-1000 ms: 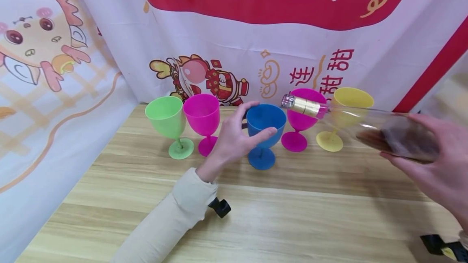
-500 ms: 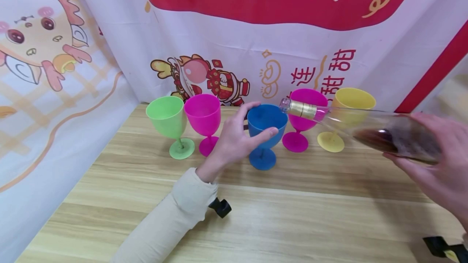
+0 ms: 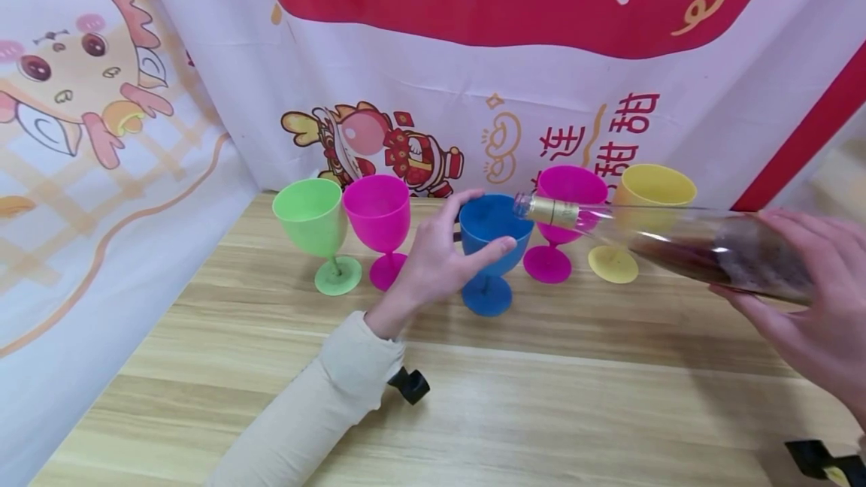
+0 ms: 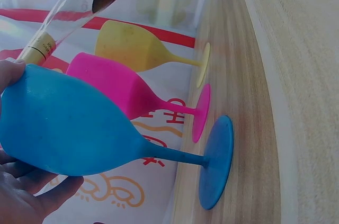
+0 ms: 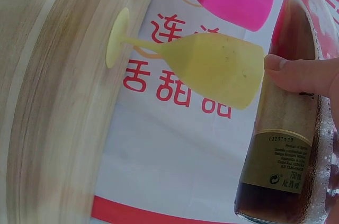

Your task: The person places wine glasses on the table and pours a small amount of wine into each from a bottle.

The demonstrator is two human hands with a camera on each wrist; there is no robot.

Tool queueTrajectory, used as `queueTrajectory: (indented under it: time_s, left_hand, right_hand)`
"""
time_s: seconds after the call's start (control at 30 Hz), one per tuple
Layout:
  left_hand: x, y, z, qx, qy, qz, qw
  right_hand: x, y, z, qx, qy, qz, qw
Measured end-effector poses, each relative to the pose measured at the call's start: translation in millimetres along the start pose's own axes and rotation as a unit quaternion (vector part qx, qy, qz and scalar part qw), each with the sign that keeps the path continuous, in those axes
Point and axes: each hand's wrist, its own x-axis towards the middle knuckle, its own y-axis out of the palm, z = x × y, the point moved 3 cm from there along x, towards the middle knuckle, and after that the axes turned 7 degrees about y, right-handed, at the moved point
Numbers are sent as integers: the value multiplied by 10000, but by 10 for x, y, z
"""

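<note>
My left hand (image 3: 436,250) grips the bowl of a blue goblet (image 3: 512,260), which stands upright with its foot on the wooden table (image 3: 541,412). In the left wrist view, thumb and fingers lie on opposite sides of that goblet (image 4: 79,123). My right hand (image 3: 822,307) holds a clear glass wine bottle (image 3: 676,246) near its base, tipped almost level. Its mouth overlaps the blue goblet's right rim in the head view. Dark liquid lies along the bottle's lower side. A back label (image 5: 278,160) shows in the right wrist view.
To the left stand a green goblet (image 3: 311,216) and a magenta goblet (image 3: 377,209). Another magenta goblet (image 3: 567,180) and a yellow goblet (image 3: 652,180) are behind the bottle's neck and shoulder. A printed cloth (image 3: 419,58) hangs along the table's back edge.
The bottle has tipped further, its mouth moving slightly left and down over the blue goblet's rim. The dark liquid has spread toward its neck. My left hand stays on the goblet.
</note>
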Motion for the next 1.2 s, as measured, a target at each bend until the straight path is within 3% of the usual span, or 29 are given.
queueTrajectory:
  time_s: [0.37, 0.8, 1.2]
  left_hand:
    - [-3, 5, -4, 0, -29, -10, 10000]
    - [-4, 7, 2, 18, 15, -13, 10000]
    - [-9, 8, -12, 0, 36, -21, 10000]
  right_hand:
    - [-4, -34, 20, -332, 28, 297, 9990]
    - [-7, -35, 7, -145, -152, -24, 9998]
    - [-8, -49, 40, -396, -163, 45, 9991]
